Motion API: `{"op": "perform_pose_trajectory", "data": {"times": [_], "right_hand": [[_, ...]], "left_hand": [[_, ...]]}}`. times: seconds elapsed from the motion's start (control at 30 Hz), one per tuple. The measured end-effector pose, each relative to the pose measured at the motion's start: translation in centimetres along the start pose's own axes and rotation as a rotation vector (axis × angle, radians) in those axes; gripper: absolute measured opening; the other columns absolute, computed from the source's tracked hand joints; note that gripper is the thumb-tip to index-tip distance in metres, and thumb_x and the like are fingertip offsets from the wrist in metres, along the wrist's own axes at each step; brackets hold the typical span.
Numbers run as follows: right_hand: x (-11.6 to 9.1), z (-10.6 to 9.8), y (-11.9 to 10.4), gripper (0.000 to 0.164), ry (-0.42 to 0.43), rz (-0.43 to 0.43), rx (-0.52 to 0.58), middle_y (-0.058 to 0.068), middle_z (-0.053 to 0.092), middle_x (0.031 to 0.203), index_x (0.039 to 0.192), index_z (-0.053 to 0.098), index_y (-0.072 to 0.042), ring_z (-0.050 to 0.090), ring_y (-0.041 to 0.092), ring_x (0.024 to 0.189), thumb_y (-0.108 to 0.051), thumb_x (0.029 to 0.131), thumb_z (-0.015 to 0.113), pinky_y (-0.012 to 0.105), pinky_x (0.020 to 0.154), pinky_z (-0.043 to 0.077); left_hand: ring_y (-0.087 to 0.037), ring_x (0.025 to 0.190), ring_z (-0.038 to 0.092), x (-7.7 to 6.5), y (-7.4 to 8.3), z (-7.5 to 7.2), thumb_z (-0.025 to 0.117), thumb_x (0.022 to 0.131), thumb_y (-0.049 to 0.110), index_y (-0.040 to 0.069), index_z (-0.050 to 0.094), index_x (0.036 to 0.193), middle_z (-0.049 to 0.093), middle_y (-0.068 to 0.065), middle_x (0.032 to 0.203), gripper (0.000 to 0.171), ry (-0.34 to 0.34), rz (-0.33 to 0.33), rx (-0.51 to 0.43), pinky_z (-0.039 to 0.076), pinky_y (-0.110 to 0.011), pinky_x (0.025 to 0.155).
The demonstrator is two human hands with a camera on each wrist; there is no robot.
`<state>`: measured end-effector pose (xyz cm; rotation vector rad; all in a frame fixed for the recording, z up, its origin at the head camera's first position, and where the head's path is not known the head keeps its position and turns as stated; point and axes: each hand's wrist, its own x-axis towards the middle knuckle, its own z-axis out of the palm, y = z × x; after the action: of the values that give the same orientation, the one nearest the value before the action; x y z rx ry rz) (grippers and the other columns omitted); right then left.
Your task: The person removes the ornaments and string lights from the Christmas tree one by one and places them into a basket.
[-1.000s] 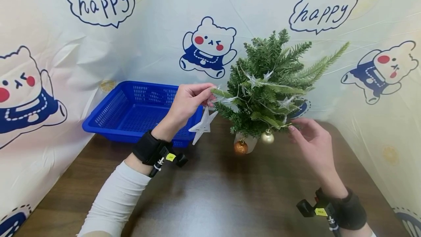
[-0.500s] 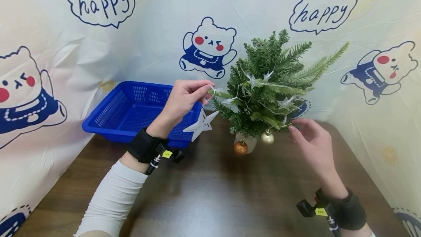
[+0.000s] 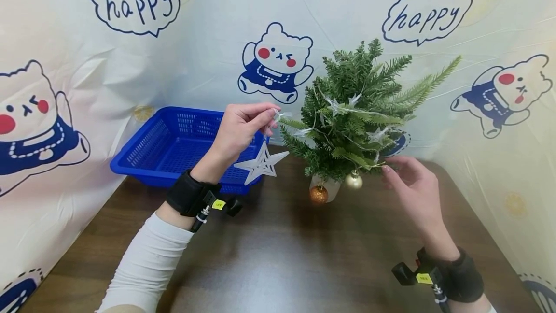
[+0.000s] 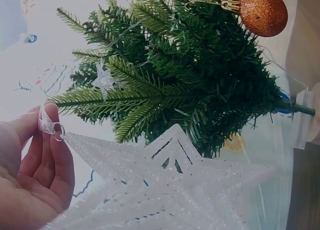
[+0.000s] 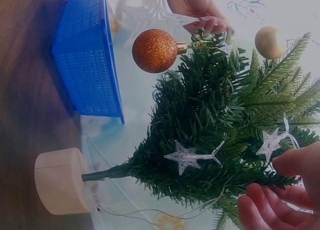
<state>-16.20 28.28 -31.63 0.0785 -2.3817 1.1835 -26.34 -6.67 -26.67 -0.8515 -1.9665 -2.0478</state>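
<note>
My left hand pinches the ribbon loop of a glittery white star ornament, which hangs below the fingers in the head view. The loop is right at the tip of a left-side branch of a small Christmas tree. On the tree's other side, my right hand pinches a low branch tip between thumb and fingers. An orange glitter ball and a pale gold ball hang from the lower branches. Clear star lights on a thin wire are strung around the tree.
A blue plastic basket stands behind my left forearm, left of the tree. The tree's round wooden base rests on the brown table. A curtain printed with bears hangs behind and on both sides.
My left hand has drawn back slightly to the left, and the star has swung round to face the camera, its ribbon now showing at the branch tip. The right hand has stayed put.
</note>
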Motion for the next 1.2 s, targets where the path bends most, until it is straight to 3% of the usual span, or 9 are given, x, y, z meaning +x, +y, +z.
{"op": "perform_pose_trajectory", "data": {"times": [0.13,0.5,0.73,1.0,1.2], "right_hand": [[0.0,0.0,0.1,0.026,-0.005,0.005,0.002,-0.006,0.069,0.079,0.113,0.065,-0.012,0.066,0.009,0.065,-0.027,0.091,0.063,0.022,0.061,0.054],[0.2,-0.2,0.1,0.029,-0.026,0.011,-0.019,-0.003,0.069,0.085,0.116,0.064,-0.012,0.068,0.010,0.067,-0.029,0.092,0.062,0.021,0.062,0.054],[0.1,-0.4,0.1,0.029,-0.026,0.009,-0.033,0.004,0.071,0.086,0.116,0.064,-0.013,0.066,0.008,0.066,-0.030,0.092,0.061,0.022,0.062,0.053],[0.3,-0.5,0.0,0.028,-0.034,0.017,-0.030,0.002,0.071,0.083,0.116,0.064,-0.013,0.067,0.012,0.067,-0.029,0.092,0.061,0.022,0.061,0.053],[0.3,-0.4,0.0,0.028,-0.036,0.016,-0.009,0.000,0.071,0.082,0.115,0.064,-0.012,0.068,0.016,0.069,-0.027,0.092,0.062,0.022,0.062,0.054]], "left_hand": [[-0.021,0.062,0.061,-0.1,0.1,-0.3,0.064,0.090,0.023,-0.001,0.071,0.107,0.069,-0.005,0.074,0.030,0.008,-0.002,-0.013,0.056,-0.031,0.067],[-0.021,0.068,0.064,-0.4,1.1,-1.5,0.065,0.090,0.023,-0.002,0.069,0.111,0.066,-0.004,0.071,0.033,0.066,-0.021,-0.003,0.056,-0.028,0.070],[-0.022,0.070,0.064,-0.4,1.6,-2.9,0.065,0.090,0.024,-0.002,0.069,0.112,0.066,-0.006,0.072,0.034,0.110,-0.011,0.030,0.056,-0.027,0.072],[-0.021,0.075,0.066,-0.5,1.9,-4.4,0.065,0.089,0.026,0.002,0.070,0.112,0.064,-0.005,0.069,0.034,0.140,-0.023,0.086,0.056,-0.027,0.076],[-0.021,0.076,0.066,-0.5,1.7,-5.9,0.066,0.089,0.028,0.003,0.070,0.111,0.063,-0.005,0.069,0.034,0.176,-0.035,0.113,0.056,-0.025,0.073]]}}
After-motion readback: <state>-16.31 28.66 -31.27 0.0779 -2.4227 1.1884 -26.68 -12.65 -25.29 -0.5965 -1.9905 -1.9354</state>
